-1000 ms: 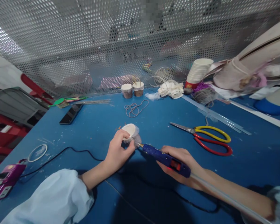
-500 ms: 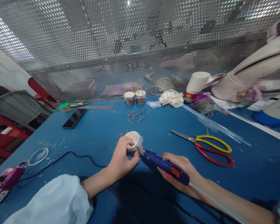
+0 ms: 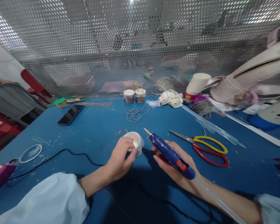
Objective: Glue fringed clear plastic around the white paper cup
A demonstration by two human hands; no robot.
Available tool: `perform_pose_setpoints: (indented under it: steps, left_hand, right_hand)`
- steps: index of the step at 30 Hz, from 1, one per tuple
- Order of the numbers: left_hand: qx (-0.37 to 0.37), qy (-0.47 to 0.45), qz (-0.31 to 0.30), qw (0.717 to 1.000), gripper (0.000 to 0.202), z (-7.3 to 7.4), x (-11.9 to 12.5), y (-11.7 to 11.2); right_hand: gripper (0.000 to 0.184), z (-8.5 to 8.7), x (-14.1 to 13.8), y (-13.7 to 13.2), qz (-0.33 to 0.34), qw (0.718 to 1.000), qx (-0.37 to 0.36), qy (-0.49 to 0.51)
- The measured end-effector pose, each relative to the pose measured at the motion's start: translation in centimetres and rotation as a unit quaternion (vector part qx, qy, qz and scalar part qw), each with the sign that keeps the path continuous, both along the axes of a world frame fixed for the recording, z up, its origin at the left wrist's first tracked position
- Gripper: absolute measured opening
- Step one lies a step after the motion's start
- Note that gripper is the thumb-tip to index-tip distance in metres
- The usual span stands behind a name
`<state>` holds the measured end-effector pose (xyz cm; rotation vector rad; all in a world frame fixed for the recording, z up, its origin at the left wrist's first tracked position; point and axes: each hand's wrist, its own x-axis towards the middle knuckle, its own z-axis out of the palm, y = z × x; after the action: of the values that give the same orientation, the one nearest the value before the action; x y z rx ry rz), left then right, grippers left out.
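A small white paper cup point(image 3: 137, 140) stands on the blue table, and my left hand point(image 3: 122, 157) grips its near left rim with thumb and fingers. In my right hand point(image 3: 177, 161) is a dark blue glue gun point(image 3: 169, 152) with a red part and a clear glue stick trailing from its back. The gun's metal tip points up and left, apart from the cup. Scissors point(image 3: 200, 143) with one yellow and one red handle lie right of my right hand. A loop of grey cord point(image 3: 136, 115) lies beyond the cup.
Two wrapped cups point(image 3: 129, 97) stand near the perforated metal screen point(image 3: 102, 68). A stack of paper cups point(image 3: 198, 84), clear glue sticks point(image 3: 214, 127) and a bag point(image 3: 252, 71) are at right. At left lie a phone point(image 3: 71, 114), a white ring point(image 3: 30, 153) and a black cable point(image 3: 81, 153).
My right hand has drawn the glue gun away from the cup, and its tip now points higher. My left hand keeps its hold on the cup; the view has shifted slightly.
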<state>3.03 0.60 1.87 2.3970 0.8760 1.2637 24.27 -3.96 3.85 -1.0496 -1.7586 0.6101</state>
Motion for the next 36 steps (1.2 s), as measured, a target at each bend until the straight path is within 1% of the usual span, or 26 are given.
perform_pose_setpoints:
  steps: [2,4,6,8,12,15,22,24,30,34,36]
  left_hand:
    - [0.008,0.002,-0.009,1.0,0.017,0.2,0.0,-0.1]
    - [0.009,-0.002,-0.016,1.0,0.017,0.3,0.0,-0.2]
    - [0.006,-0.009,-0.017,1.0,0.015,0.4,0.1,-0.2]
    - [0.007,-0.018,-0.021,1.0,0.014,0.5,0.1,-0.3]
    - [0.013,-0.014,-0.046,0.999,0.019,0.4,0.0,-0.2]
    - [0.017,-0.012,-0.053,0.998,0.022,0.3,0.0,-0.2]
    - [-0.009,-0.013,-0.033,0.999,0.019,0.5,0.1,-0.3]
    - [-0.016,-0.013,-0.029,0.999,0.018,0.7,0.2,-0.3]
    - [-0.039,-0.015,-0.02,0.999,0.014,1.0,0.4,-0.4]
    - [-0.052,-0.043,-0.005,0.998,0.013,0.8,0.6,-0.6]
    - [-0.046,-0.064,-0.005,0.997,0.015,0.7,0.8,-0.6]
  right_hand:
    - [0.021,0.4,-1.0,0.4,0.009,1.0,0.017,0.004]
    - [0.023,0.6,-1.9,0.7,0.043,0.998,0.036,0.011]
    - [0.026,0.4,-2.7,1.0,0.073,0.996,0.048,0.021]
    - [0.028,-0.2,-3.1,1.2,0.085,0.995,0.051,0.033]
    - [0.026,-1.2,-3.5,1.3,0.054,0.997,0.045,0.035]
    - [0.021,-1.4,-3.4,1.2,0.02,0.999,0.037,0.012]
    - [0.024,-1.8,-3.2,1.2,-0.007,0.999,0.051,0.002]
    - [0.024,-2.0,-3.0,1.4,0.002,0.999,0.055,0.003]
    - [0.024,-2.2,-2.8,2.0,0.089,0.993,0.054,0.048]
    - [0.023,-2.4,-2.8,2.2,0.094,0.993,0.05,0.056]
    - [0.022,-2.5,-2.8,2.1,0.092,0.993,0.049,0.055]
